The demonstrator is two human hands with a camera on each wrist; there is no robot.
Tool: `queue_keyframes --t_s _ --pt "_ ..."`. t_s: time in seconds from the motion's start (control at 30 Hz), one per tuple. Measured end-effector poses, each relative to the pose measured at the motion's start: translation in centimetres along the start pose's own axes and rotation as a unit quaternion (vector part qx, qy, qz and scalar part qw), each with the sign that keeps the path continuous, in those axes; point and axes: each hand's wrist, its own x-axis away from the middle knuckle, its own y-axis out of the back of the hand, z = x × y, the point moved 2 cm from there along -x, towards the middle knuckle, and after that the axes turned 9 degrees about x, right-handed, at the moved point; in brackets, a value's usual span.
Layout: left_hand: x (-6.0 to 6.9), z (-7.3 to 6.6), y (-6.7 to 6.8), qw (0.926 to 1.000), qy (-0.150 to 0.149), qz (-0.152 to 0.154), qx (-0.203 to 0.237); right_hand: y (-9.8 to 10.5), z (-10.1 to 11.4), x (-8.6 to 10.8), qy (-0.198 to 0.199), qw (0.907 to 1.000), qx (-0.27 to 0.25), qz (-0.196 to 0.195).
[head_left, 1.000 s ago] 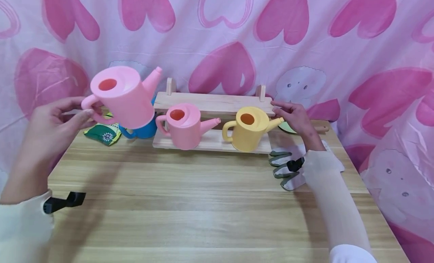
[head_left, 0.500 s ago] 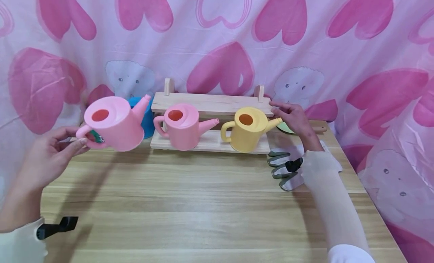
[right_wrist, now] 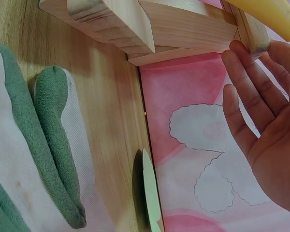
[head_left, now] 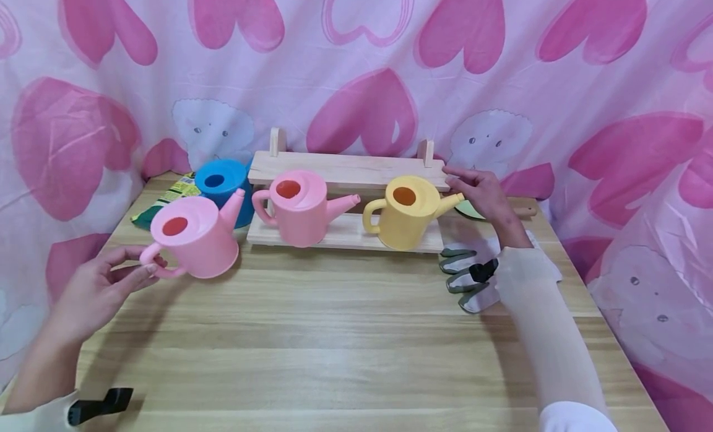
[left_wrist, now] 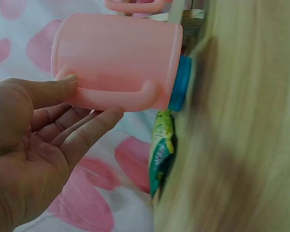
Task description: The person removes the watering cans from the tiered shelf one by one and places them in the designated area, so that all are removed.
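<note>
A pink watering can (head_left: 195,240) hangs just above the table's left side, its spout toward the shelf. My left hand (head_left: 103,289) pinches its handle between thumb and fingers, as the left wrist view (left_wrist: 111,99) also shows. On the lower board of a small two-tier wooden shelf (head_left: 345,169) stand a second pink watering can (head_left: 303,212) and a yellow watering can (head_left: 403,218). My right hand (head_left: 481,194) holds the right end of the upper board with thumb and fingertips; in the right wrist view its other fingers (right_wrist: 251,92) are nearly straight.
Behind the held can stand a blue watering can (head_left: 223,172) and a green-yellow packet (head_left: 167,200). A grey-and-green glove (head_left: 473,283) lies under my right forearm. Beyond it are a pale green round object (head_left: 470,210) and a wooden handle (head_left: 523,207). A heart-patterned curtain (head_left: 362,110) hangs behind.
My left hand has brought the pink watering can down toward the table, uncovering the blue can and the packet behind it. My right hand has stayed at the shelf's end.
</note>
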Motion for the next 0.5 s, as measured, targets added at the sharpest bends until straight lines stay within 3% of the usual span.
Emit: queue_keyframes --t_s 0.17,0.33,0.5 --pt "0.0 0.5 -0.3 0.9991 0.019 0.026 -0.026 0.0 -0.3 -0.2 -0.003 1.0000 0.003 -0.002" --pt "-0.1 1.1 -0.5 0.9986 0.024 0.022 -0.042 -0.3 -2.2 -1.0 -0.004 0.9999 0.007 -0.008" --pt "-0.3 1.8 -0.6 0.9987 0.029 0.024 -0.034 -0.4 -2.8 -1.4 0.002 0.9999 0.008 -0.015"
